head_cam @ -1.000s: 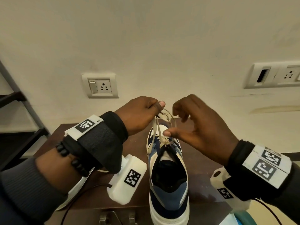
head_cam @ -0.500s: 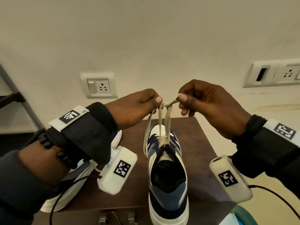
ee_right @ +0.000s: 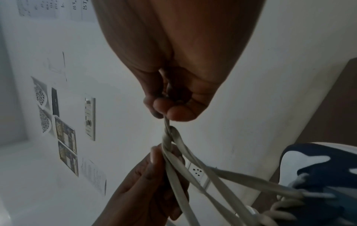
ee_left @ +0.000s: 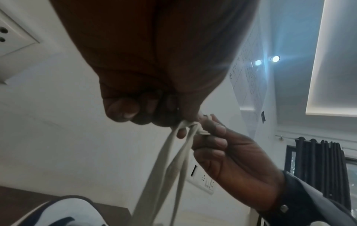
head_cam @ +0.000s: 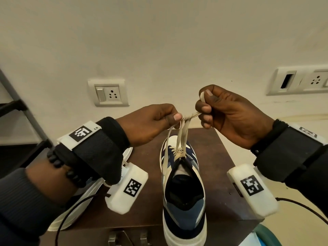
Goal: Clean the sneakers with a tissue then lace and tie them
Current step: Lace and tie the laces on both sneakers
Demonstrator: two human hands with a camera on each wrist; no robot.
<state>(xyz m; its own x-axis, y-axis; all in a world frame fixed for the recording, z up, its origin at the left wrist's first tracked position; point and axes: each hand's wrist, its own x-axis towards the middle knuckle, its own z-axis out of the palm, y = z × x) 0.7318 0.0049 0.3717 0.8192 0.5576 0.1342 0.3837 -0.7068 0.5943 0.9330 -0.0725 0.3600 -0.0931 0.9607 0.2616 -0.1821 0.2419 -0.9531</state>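
navy-and-white sneaker (head_cam: 183,201), beige laces (head_cam: 182,134)

Cream wall (head_cam: 159,41), sockets (head_cam: 108,92), brown table (head_cam: 220,162).

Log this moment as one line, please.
tying | left hand, right hand pinch laces | knot raised above sneaker | table

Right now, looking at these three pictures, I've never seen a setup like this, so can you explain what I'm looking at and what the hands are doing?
No robot here: a person wears cameras. One picture comes from the head, the other two from cameras strapped to each wrist, looking along the fingers. A blue and white sneaker stands on a brown table; a second sneaker lies partly hidden under the left arm. The left hand and right hand each pinch the beige lace, raised above the shoe, with a twist between them.
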